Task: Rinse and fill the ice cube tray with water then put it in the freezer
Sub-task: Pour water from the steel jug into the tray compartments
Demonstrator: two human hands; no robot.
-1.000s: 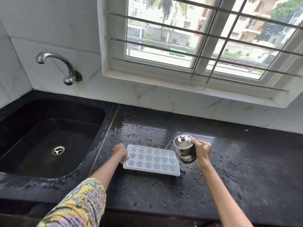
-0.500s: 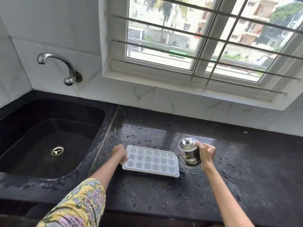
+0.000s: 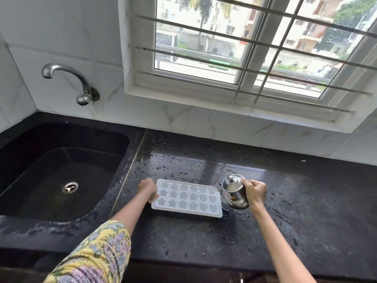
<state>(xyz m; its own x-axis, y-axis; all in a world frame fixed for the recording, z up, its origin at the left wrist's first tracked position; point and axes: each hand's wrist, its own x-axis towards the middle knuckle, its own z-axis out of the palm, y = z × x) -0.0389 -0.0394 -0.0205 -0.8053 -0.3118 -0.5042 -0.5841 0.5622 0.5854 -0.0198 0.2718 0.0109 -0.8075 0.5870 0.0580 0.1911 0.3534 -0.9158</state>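
A white ice cube tray (image 3: 187, 198) with star and heart shaped cells lies flat on the wet black counter (image 3: 204, 237). My left hand (image 3: 148, 189) grips its left end. To the right of the tray, my right hand (image 3: 255, 192) holds a small lidded steel jug (image 3: 234, 193) by its side, just off the tray's right end and tilted slightly toward it. The cells look filled with water.
A black sink (image 3: 61, 180) with a drain sits to the left, below a curved steel tap (image 3: 67, 78) on the wall. A barred window (image 3: 255, 48) is behind the counter. Water drops are scattered around the tray.
The jug has moved right, from over the tray's right end to just beside it, and tipped back toward upright. My left hand and the tray have stayed put.
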